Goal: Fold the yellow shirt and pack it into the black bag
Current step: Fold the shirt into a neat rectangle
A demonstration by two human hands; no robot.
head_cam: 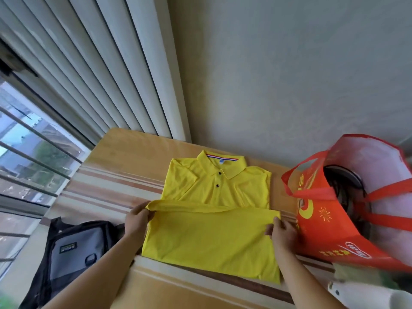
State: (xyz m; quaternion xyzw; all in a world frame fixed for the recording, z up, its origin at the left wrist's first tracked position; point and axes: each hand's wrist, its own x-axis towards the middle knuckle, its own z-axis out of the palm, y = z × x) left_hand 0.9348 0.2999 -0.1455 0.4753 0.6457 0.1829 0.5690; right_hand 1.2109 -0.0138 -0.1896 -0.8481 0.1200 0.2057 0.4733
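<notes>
Item 1, furthest out past my left hand: black bag (73, 253), standing open off the table's (124, 157) edge, well apart from the cloth.

Item 2: left hand (138, 219), fingers pinched on the left corner of the raised hem.

Item 3, between the hands: yellow shirt (214, 210), flat on the table, collar away from me, sleeves turned in, lower half lifted into a fold.

Item 4: right hand (282, 230), fingers curled on the right corner of that hem.

Item 5, just beyond my right hand: red bag (330, 221), touching or nearly touching the shirt.

Risk noted: I judged uneven pull between the two corners could skew the fold; the slack middle might bunch, and the right corner could snag the red bag.
</notes>
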